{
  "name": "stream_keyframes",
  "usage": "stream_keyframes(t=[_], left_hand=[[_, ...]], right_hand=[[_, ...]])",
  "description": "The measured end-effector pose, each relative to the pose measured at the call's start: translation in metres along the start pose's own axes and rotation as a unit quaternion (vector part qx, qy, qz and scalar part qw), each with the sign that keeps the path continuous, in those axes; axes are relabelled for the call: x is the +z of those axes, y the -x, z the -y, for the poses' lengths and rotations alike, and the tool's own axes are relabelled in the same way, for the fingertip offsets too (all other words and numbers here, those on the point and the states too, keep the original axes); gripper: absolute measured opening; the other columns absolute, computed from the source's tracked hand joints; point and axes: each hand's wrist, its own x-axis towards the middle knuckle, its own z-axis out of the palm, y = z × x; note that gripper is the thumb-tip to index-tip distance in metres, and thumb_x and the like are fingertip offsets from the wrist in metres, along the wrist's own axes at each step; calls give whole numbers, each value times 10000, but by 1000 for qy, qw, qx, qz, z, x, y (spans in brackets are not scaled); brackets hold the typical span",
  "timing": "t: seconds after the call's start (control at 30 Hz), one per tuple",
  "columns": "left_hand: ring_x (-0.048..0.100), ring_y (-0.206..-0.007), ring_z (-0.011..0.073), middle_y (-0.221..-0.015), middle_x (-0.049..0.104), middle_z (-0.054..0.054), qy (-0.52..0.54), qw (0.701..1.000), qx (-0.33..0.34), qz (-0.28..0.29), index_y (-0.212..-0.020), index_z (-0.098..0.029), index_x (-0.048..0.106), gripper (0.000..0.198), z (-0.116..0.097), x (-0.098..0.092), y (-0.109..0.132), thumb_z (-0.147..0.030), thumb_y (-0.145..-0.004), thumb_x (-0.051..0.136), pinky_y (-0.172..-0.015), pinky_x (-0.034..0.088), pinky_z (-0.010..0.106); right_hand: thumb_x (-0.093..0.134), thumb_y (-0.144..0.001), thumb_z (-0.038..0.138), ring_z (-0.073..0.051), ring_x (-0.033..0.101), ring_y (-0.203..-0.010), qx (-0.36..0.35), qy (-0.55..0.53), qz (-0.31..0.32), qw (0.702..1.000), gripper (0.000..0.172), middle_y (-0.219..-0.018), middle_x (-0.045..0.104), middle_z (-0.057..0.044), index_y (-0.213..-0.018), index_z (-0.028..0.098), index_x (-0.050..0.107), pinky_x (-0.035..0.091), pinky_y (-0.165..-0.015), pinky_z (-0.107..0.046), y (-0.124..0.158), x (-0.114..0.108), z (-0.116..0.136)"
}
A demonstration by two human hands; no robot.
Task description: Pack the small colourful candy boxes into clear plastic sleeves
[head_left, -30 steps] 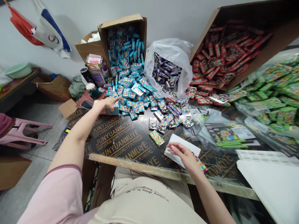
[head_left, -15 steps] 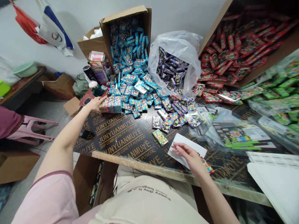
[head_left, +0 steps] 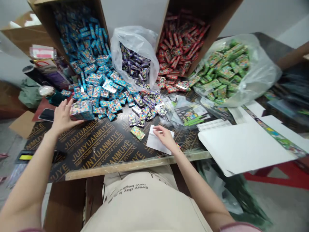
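Observation:
At the left of the table, my left hand (head_left: 63, 117) has its fingers and thumb spread around the near end of a block of small, colourful card packs (head_left: 82, 110). Whether the fingertips press on it I cannot tell. My right hand (head_left: 165, 138) is over a white sheet of paper (head_left: 154, 141), fingers loosely bent and a little apart, with nothing visible in them. Beside the paper lies a green pack (head_left: 137, 132). Just behind that are purple packs (head_left: 141, 120). A small bit of a colourful pack shows beneath my right wrist.
Blue packs (head_left: 96, 91) spill from a carton on the left. A plastic bag of purple packs (head_left: 135, 61), a carton of red packs (head_left: 178, 45) and a bag of green packs (head_left: 227, 71) stand behind. White card sheets (head_left: 241, 145) overhang the right front edge. A phone (head_left: 46, 114) lies left.
The view has swung right, showing the whole bag of green packs. My left hand has turned and spread its fingers at the block's end. My right hand stays over the paper.

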Motion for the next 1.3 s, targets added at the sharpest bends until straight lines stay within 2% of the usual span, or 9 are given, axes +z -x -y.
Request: stream_keyframes(t=[0.1, 0.27, 0.4, 0.5, 0.63, 0.73, 1.0, 1.13, 1.3], left_hand=[[312, -1416, 264, -1537, 314, 130, 161, 987, 7, -17, -1509, -231, 146, 944, -67, 18, 33, -540, -773, 649, -1146, 282, 455], [354, -1397, 273, -1518, 355, 138, 292, 942, 61, 155, -1427, -244, 382, 668, -180, 64, 82, -519, -846, 563, -1128, 327, 446], [260, -1440, 287, -1549, 299, 132, 280, 930, 131, 200, -1465, -284, 320, 655, -259, 83, 89, -459, -876, 547, -1149, 237, 534], [178, -1461, 318, -1552, 293, 120, 232, 940, 148, 202, -1469, -315, 313, 656, -295, 87, 87, -431, -873, 561, -1132, 173, 626], [152, -1463, 333, -1558, 273, 121, 225, 945, 132, 197, -1470, -316, 310, 665, -305, 91, 91, -409, -865, 571, -1110, 183, 663], [199, -1454, 324, -1562, 265, 121, 261, 944, 93, 180, -1447, -303, 359, 614, -296, 90, 100, -408, -874, 551, -1119, 226, 627], [414, -1354, 286, -1461, 441, 95, 354, 929, 23, 104, -1299, -299, 554, 443, -282, 71, 105, -407, -870, 541, -1114, 367, 486], [422, -1346, 277, -1431, 470, 83, 367, 924, 52, 100, -1274, -306, 569, 411, -287, 57, 99, -403, -877, 531, -1122, 359, 487], [294, -1424, 293, -1548, 282, 94, 384, 919, 76, 49, -1479, -333, 239, 814, -308, 20, 88, -489, -794, 650, -1150, 309, 490]], right_hand=[[545, -821, 353, -248, 610, -987, -35, 83, -69, 994, 249, -1048, 686, -109, -968, 182, 650, 459, -860, -383, -10, -19, -11], [554, -823, 295, -269, 594, -1018, -38, 163, -102, 981, 225, -1063, 679, -128, -982, 166, 647, 435, -919, -415, -10, -43, -35], [558, -820, 258, -273, 585, -1005, -35, 197, -98, 975, 205, -1021, 676, -127, -972, 161, 655, 426, -933, -417, -2, -47, -47], [552, -843, 296, -300, 540, -1082, -36, 237, -136, 961, 249, -1111, 639, -159, -1021, 155, 655, 403, -958, -440, -4, -56, -53], [584, -832, 442, -394, 324, -1330, 13, 323, -242, 915, 562, -1447, 400, -222, -1312, 158, 507, 277, -1034, -570, -25, -86, -73], [634, -773, 549, -442, 254, -1368, 63, 346, -230, 907, 828, -1478, 337, -275, -1424, 118, 358, 202, -1029, -660, -40, -102, -90], [424, -922, 265, -356, 565, -1091, -38, 370, -148, 916, 343, -1142, 635, -270, -1120, 53, 608, 357, -973, -485, -32, -92, -83], [357, -932, 226, -319, 638, -878, -29, 357, -165, 919, 345, -836, 695, -214, -888, 103, 676, 410, -882, -458, -34, -113, -61], [405, -929, 329, -263, 655, -891, -152, 230, -244, 930, 337, -929, 719, -137, -938, 168, 702, 442, -879, -399, 3, -94, 16]])
